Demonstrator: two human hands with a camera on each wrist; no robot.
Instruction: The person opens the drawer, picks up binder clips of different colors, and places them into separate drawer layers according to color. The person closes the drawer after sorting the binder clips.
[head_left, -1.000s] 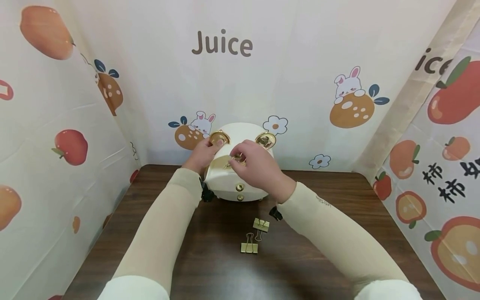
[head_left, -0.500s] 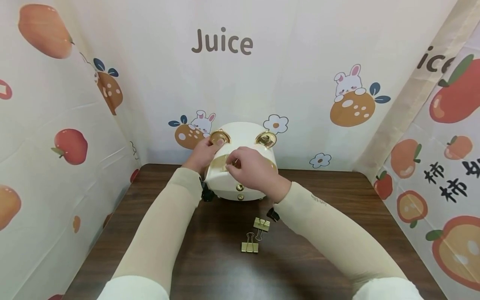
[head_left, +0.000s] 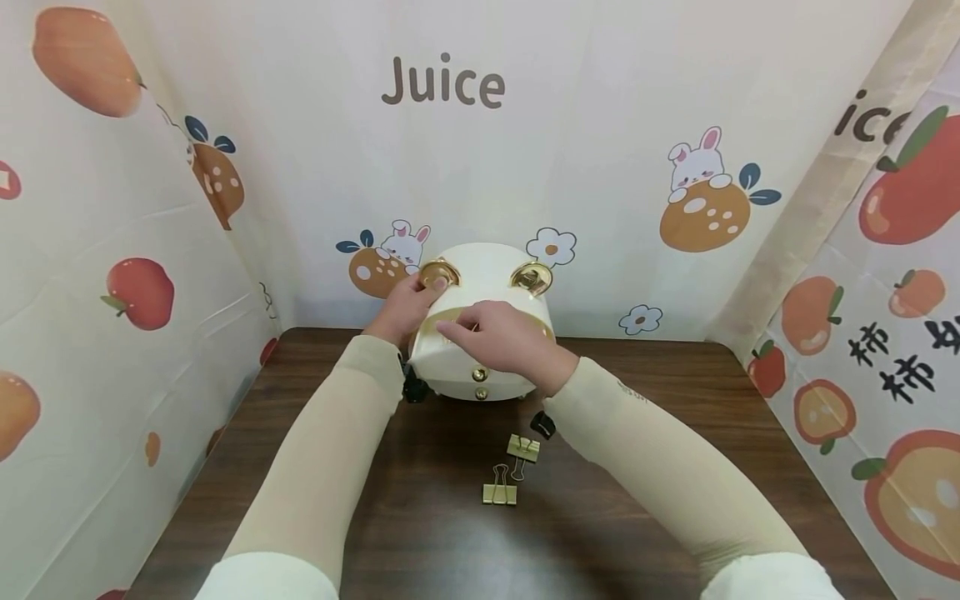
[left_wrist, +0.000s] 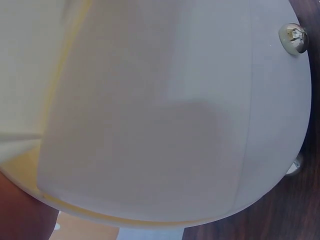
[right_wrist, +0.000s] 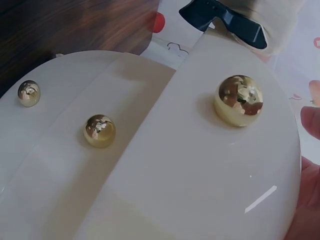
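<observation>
A rounded white box (head_left: 480, 260) with two gold rings like ears and two gold knobs stands at the back of the table. My left hand (head_left: 405, 308) grips its upper left side, thumb on the left gold ear (head_left: 440, 273). My right hand (head_left: 498, 333) is over the opening in the box's front, thumb stretched to the left and other fingertips hidden. In the right wrist view its fingers (right_wrist: 309, 122) show at the edge of the front panel, above a gold knob (right_wrist: 240, 100). The left wrist view shows the box's smooth side (left_wrist: 145, 130).
Two gold binder clips lie on the dark wooden table (head_left: 420, 533): one clip (head_left: 499, 494) nearer, the other clip (head_left: 523, 448) just behind it to the right. A printed curtain (head_left: 600, 125) stands close behind the box and along both sides.
My right hand has lowered and shifted slightly left over the box's opening, and its pinched thumb and fingers have spread. The left hand keeps its place on the box.
</observation>
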